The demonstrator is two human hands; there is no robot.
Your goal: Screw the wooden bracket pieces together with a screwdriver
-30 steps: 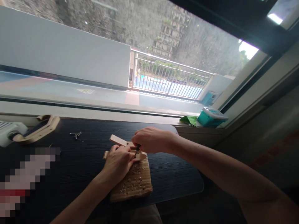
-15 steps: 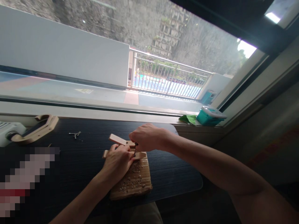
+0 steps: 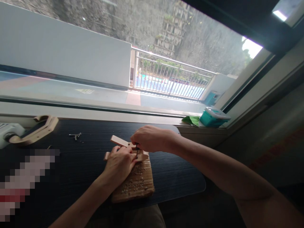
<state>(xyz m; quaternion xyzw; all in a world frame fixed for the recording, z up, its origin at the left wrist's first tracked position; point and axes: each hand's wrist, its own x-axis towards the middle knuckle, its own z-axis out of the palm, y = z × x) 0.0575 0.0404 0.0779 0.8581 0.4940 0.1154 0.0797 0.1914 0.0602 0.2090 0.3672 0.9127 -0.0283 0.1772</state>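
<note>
A pale wooden piece with crossed arms rests on the far end of a brown cardboard block pocked with small holes, on a dark ribbed table. My left hand is closed over the wooden piece and presses it down. My right hand is closed in a pinch on a small dark tool that points down into the piece, just beside my left fingers.
A curved wooden part lies at the table's far left by a white device. Loose screws sit behind the work. A teal box and green cloth are on the window sill. The table's right edge curves off near my right forearm.
My right hand has shifted slightly up and left over the wooden piece, turning the small tool more upright. My left hand has stayed in place on the piece.
</note>
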